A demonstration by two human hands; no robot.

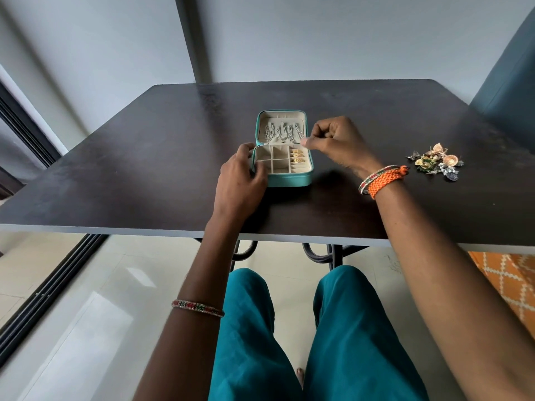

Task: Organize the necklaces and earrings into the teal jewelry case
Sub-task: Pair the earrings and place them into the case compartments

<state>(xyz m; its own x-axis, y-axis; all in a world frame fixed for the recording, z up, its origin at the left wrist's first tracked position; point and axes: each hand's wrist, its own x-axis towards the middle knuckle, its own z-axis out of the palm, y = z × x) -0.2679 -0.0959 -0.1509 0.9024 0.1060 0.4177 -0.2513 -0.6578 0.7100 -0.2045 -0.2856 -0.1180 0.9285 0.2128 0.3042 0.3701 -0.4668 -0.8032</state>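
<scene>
Fingers of my left hand grip the open case; my right hand pinches something tiny beside its lid.

Home, living or dining room by the look. Dark wood counter on curved metal legs, glossy pale floor tiles, sliding door track on the left, plain white walls. Orange patterned rug on the right, teal upholstered chair at far right. No work gear.
</scene>
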